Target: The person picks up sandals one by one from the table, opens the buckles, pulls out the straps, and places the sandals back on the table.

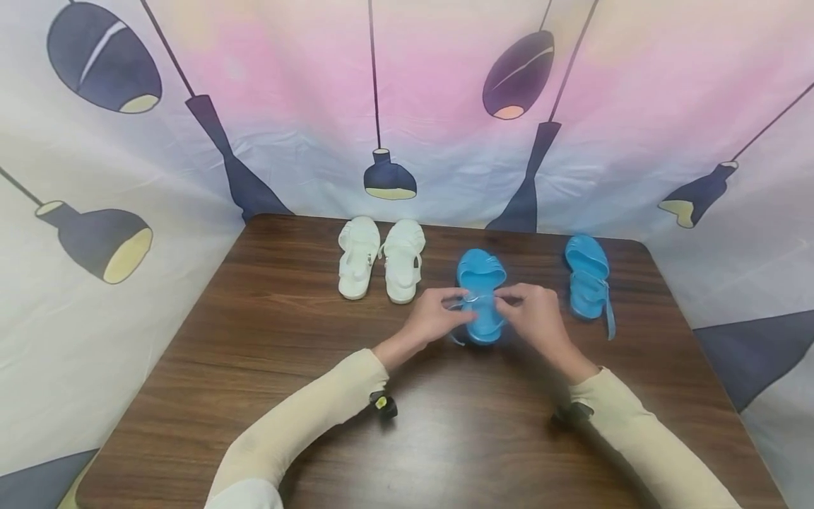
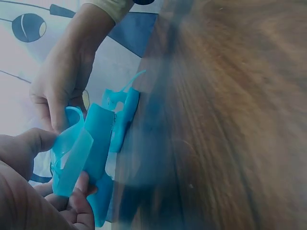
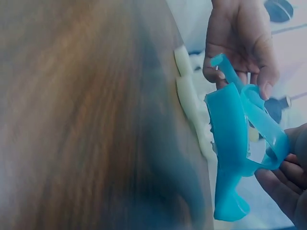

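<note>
Cloth walls all around, a pink, cream and pale-blue drape (image 1: 286, 85) printed with dark hanging lamps (image 1: 389, 180), and right up against it sits the brown wood-grain counter (image 1: 191, 396), its far corners rounded, its side edges converging toward the back! Plenty of elbow room: a broad sweep of wood lies between the action and the left edge, and more of it runs out of the bottom of the view beneath the cream sleeves (image 1: 318, 399). White sandals (image 1: 402, 265) stand side by side close to the far edge, toes to the drape, just off to the left. Over on the right, near that same edge, a second blue sandal (image 1: 588, 286), its loose strap (image 1: 610, 318) trailing this way.

And between the hands, right of centre, it's the blue sandal (image 1: 485, 318)! Toe to the drape, heel to the person, long axis running nearly straight away. Whether its sole meets the wood, I can't tell. Left hand (image 1: 439, 314) pinches the ankle strap (image 2: 76, 163) between thumb and fingers; right hand (image 1: 534, 314) has the strap's other side gripped, thumb against fingertips.
</note>
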The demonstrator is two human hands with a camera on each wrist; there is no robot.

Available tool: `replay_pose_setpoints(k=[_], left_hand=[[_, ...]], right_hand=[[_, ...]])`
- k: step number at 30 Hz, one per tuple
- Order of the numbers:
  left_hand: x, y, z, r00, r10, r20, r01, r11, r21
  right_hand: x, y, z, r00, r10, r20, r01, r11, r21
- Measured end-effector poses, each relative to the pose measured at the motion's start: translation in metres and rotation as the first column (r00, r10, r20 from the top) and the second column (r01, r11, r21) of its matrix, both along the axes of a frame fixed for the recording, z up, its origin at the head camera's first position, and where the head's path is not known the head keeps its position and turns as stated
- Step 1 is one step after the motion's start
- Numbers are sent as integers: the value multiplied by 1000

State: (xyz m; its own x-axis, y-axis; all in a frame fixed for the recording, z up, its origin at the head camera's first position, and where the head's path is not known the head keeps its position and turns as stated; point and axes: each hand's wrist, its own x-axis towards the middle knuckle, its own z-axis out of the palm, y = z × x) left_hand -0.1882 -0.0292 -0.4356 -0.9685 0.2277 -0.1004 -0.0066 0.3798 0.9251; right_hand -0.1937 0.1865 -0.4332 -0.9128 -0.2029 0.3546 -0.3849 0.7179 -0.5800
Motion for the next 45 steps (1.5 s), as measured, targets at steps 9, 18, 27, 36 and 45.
replay_pose_setpoints(k=[9, 18, 27, 36, 45], left_hand=[[30, -32, -3, 1000, -27, 5, 27, 1000, 15], [48, -45, -12, 998, -62, 21, 61, 998, 35], [52, -50, -27, 994, -86, 60, 85, 996, 26], [51, -55, -36, 992, -105, 68, 101, 993, 62], [54, -57, -36, 987, -127, 100, 117, 988, 100]], right_hand=[[24, -21, -7, 994, 103, 32, -102, 994, -42], [41, -31, -14, 988, 129, 88, -124, 991, -57], [47, -35, -23, 974, 127, 188, -121, 992, -42], [44, -34, -28, 969, 138, 204, -138, 990, -16], [28, -45, -20, 939, 225, 260, -227, 974, -22]])
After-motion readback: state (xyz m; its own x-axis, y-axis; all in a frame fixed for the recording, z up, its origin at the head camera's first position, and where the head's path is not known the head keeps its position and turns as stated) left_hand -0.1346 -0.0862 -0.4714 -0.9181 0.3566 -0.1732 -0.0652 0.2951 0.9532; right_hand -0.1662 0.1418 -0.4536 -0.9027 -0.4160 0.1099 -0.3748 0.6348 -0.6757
